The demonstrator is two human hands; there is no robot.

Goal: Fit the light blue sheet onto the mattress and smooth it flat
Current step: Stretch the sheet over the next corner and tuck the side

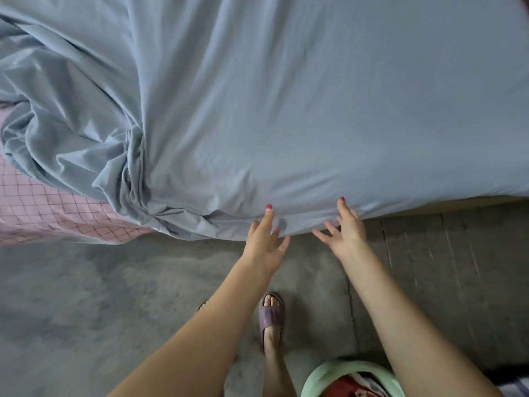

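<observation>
Light blue cotton sheet [286,110] covers most of the upper frame, bunched at left over a pink checked mattress [43,207]. Both hands, left [264,245] and right [347,232], fingers spread, touch its near edge. Grey concrete floor [86,296] below.

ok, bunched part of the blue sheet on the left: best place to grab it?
Grip the loose folded corner of the light blue sheet where it piles over the pink checked cover. Come from the left edge: the folds stand up there, while the rest lies flat and gives no purchase.
</observation>
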